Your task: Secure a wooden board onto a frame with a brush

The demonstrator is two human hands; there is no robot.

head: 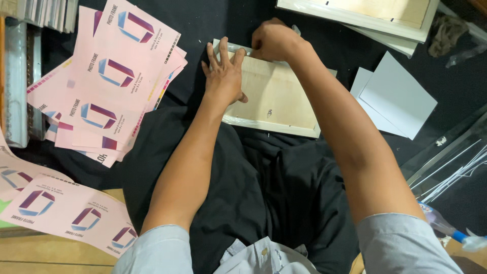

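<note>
Keep the left hand (223, 76) pressed flat on the pale wooden back of the white picture frame (276, 99) so it stays put while the right hand (274, 40), curled, seems to pinch clear wrap at its top edge.

The left hand (224, 76) lies flat on a frame's (276, 101) wooden back on black cloth (213, 20); the right hand (274, 40) pinches its far edge. Pink sheets (109, 81) lie left, white cards (395, 94) right.
</note>
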